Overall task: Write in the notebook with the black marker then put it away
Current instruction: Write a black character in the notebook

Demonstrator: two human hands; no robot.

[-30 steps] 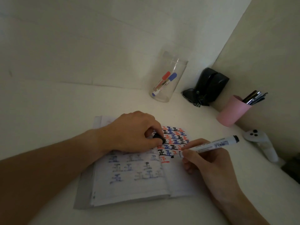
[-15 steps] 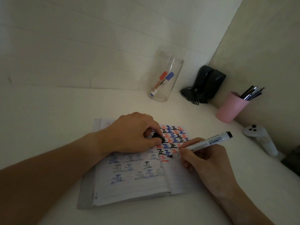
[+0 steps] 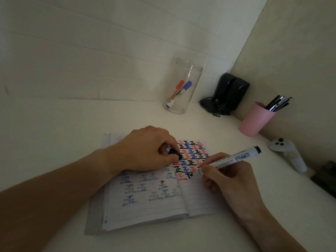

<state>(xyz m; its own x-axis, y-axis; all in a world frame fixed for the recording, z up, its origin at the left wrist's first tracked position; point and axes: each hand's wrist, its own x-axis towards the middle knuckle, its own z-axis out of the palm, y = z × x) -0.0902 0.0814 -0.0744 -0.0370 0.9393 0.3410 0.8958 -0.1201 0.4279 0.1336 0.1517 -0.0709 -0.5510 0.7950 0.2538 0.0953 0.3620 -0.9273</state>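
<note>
Two hands over the open notebook (image 3: 154, 202): the right hand (image 3: 231, 180) is closed around the black marker (image 3: 231, 160), tip down on the right-hand page beside a half-made black stroke under rows of red, blue and black characters. The left hand (image 3: 145, 151) rests curled on the left page, pinching the black cap (image 3: 175, 154) between thumb and fingers. Back by the wall, a clear jar (image 3: 183, 86) holds red and blue markers.

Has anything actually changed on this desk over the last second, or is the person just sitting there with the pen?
Little changed. The right hand kept its grip on the black marker, and a new black stroke has grown beside the red character on the notebook. The left hand stayed on the page, pinching the black cap. The clear jar and pink cup only seem shifted, probably by head movement.
</note>
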